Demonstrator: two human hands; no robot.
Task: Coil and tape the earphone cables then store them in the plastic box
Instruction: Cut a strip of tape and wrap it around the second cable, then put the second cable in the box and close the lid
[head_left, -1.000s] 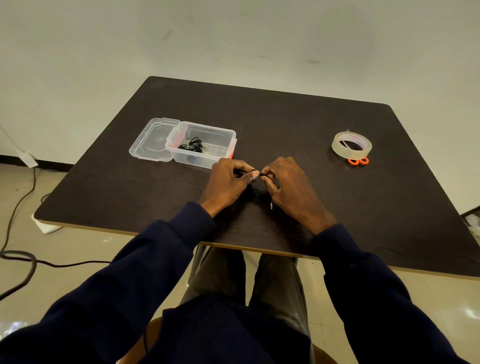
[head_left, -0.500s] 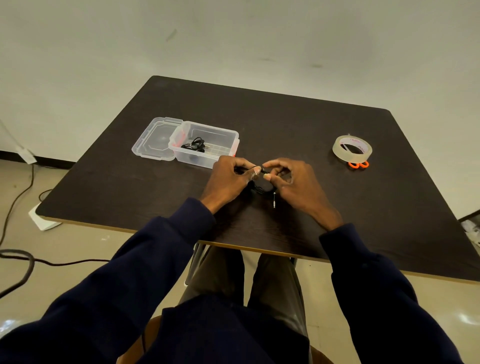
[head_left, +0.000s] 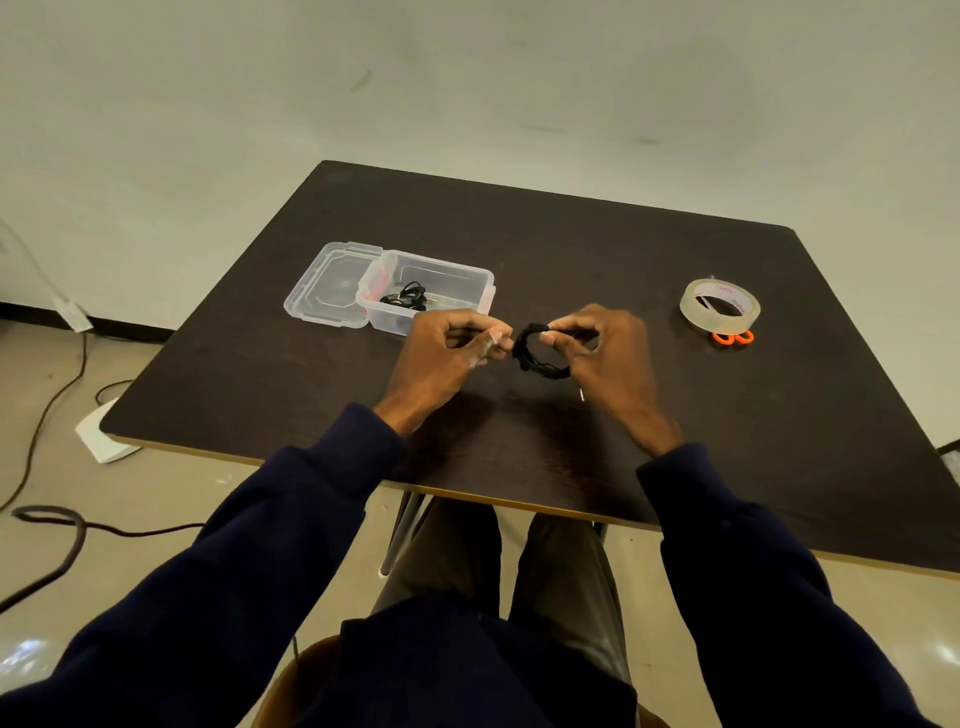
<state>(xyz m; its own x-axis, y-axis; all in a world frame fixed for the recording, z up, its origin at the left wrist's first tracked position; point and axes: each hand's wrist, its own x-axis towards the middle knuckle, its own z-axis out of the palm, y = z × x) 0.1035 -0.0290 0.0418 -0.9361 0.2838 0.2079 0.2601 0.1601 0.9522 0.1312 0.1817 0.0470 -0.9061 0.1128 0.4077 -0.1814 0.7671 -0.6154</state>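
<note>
Head view: pale wall and floor, dark cords trailing on the floor at left, a dark desk (head_left: 519, 457) filling the middle, a person in dark sleeves seated at its near edge. Plastic box (head_left: 470, 278) sits open on the desk's left half, its clear lid (head_left: 324, 291) lying flat against its left side, one black coiled earphone (head_left: 405, 299) already inside. Tape roll (head_left: 719, 306) well apart on the right, orange scissors (head_left: 732, 338) touching its near edge. Between them, raised just over the desk — the earphone coil (head_left: 540, 353), a small black ring standing roughly upright, opening facing the camera. Right hand (head_left: 608, 358) pinches the ring's upper right arc, grip narrow and closed on the cable; its plug (head_left: 582, 395) dangles below. Left hand (head_left: 441, 358) pinches the ring's left edge, grip narrow, a pale bit at the fingertips — probably tape, too small to be sure. Box lies up-left of the coil, left hand nearer, so storing likely goes that way once the wrap is pressed down
</note>
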